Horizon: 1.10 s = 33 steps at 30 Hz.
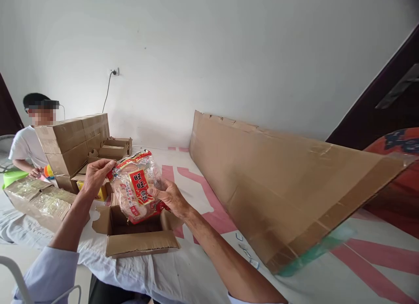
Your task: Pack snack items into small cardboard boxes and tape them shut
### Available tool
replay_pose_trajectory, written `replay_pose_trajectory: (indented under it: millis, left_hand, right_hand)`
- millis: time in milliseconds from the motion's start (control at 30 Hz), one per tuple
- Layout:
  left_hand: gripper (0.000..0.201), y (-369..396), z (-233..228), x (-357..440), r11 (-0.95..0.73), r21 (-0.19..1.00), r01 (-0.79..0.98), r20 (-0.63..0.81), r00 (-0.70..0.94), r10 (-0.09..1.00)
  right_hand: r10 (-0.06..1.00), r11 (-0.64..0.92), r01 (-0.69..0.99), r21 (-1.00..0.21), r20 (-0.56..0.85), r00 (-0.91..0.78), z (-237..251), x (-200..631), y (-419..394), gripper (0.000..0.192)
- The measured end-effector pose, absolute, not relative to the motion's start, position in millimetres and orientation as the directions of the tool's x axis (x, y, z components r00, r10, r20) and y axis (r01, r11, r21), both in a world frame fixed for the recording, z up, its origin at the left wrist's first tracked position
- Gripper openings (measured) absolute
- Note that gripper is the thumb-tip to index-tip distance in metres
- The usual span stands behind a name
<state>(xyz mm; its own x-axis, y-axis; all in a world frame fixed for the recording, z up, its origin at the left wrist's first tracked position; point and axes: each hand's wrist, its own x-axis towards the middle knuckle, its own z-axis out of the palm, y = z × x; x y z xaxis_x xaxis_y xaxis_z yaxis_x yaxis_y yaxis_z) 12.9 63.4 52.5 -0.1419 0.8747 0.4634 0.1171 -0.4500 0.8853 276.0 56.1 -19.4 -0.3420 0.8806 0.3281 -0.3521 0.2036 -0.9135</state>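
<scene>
A clear and red bag of rice crackers [134,186] is held up between my two hands, tilted, over an open cardboard box [142,244]. My left hand [96,175] pinches the bag's upper left corner. On the lower right side, my right hand [172,199] grips it with the thumb lying across the front. Round crackers show through the plastic. The box stands on the cloth-covered table with its flaps folded outward, and its inside is dark and partly hidden by the bag.
Stacked cardboard boxes [70,142] stand at the left, with taped boxes [39,199] in front of them. A long cardboard sheet [281,186] leans across the right side. Behind the stack sits another person [29,142] in a white shirt. Pink-patterned cloth [212,203] covers the table.
</scene>
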Motion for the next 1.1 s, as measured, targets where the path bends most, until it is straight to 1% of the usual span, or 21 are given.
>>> replay_pose_trajectory:
  millis: [67,133,200,300,333,367,400,467,533,567,667,767,833,900,1000,1100]
  left_hand:
    - [0.040,67.2,56.2,16.5,-0.469,0.875,0.121,0.484,-0.200,0.852]
    - [0.036,72.3,57.2,19.2,-0.482,0.869,0.113,0.495,-0.251,0.832]
    - [0.038,77.1,55.1,21.0,-0.493,0.866,0.083,0.493,-0.300,0.816]
    - [0.045,78.3,45.2,21.8,-0.507,0.861,-0.032,0.469,-0.336,0.817]
    - [0.049,76.3,40.0,21.8,-0.494,0.866,-0.077,0.448,-0.317,0.836]
    - [0.055,73.1,34.0,22.0,-0.461,0.880,-0.113,0.421,-0.265,0.868]
    - [0.062,69.1,27.5,22.4,-0.411,0.902,-0.135,0.386,-0.179,0.905]
    - [0.073,60.4,14.3,24.3,-0.292,0.947,-0.133,0.301,0.053,0.952]
    - [0.071,54.1,2.7,27.3,-0.217,0.968,-0.127,0.241,0.222,0.945]
    - [0.066,52.4,-1.9,28.6,-0.202,0.970,-0.138,0.232,0.252,0.940]
    - [0.056,51.6,-11.5,29.4,-0.196,0.961,-0.195,0.237,0.214,0.948]
    - [0.058,50.2,-16.7,25.6,-0.202,0.956,-0.212,0.243,0.194,0.950]
    - [0.059,46.6,-19.3,22.9,-0.182,0.958,-0.220,0.232,0.224,0.947]
    - [0.059,41.9,-21.8,21.5,-0.143,0.959,-0.244,0.209,0.271,0.940]
    - [0.059,37.0,-26.4,21.4,-0.089,0.957,-0.276,0.178,0.317,0.932]
    - [0.059,36.4,-32.1,21.8,-0.066,0.954,-0.291,0.163,0.323,0.932]
  right_hand:
    - [0.874,0.173,-0.404,-0.898,0.329,-0.357,-26.5,273.4,54.8,0.055]
    - [0.880,0.149,-0.433,-0.889,0.319,-0.351,-33.8,271.6,54.6,0.055]
    - [0.890,0.139,-0.436,-0.889,0.305,-0.338,-40.0,270.0,55.3,0.053]
    - [0.905,0.152,-0.446,-0.882,0.306,-0.297,-43.4,267.5,56.9,0.052]
    - [0.913,0.160,-0.462,-0.872,0.309,-0.267,-42.3,266.6,57.3,0.051]
    - [0.922,0.168,-0.483,-0.859,0.310,-0.232,-40.1,265.5,57.3,0.052]
    - [0.929,0.176,-0.506,-0.845,0.312,-0.198,-36.9,264.4,56.9,0.053]
    - [0.933,0.192,-0.540,-0.819,0.323,-0.158,-28.7,262.2,54.6,0.056]
    - [0.918,0.210,-0.549,-0.809,0.356,-0.175,-21.7,260.5,51.1,0.061]
    - [0.905,0.210,-0.546,-0.811,0.373,-0.205,-20.1,260.1,49.4,0.063]
    - [0.874,0.178,-0.513,-0.840,0.375,-0.310,-25.6,259.6,48.3,0.065]
    - [0.896,0.162,-0.469,-0.868,0.328,-0.298,-41.9,259.4,54.7,0.063]
    - [0.910,0.162,-0.462,-0.872,0.312,-0.271,-52.1,258.9,60.4,0.060]
    - [0.907,0.145,-0.480,-0.865,0.310,-0.285,-58.6,258.5,64.4,0.058]
    - [0.897,0.106,-0.510,-0.854,0.303,-0.321,-62.6,258.9,66.6,0.059]
    - [0.895,0.092,-0.517,-0.851,0.298,-0.331,-65.2,259.9,67.1,0.061]
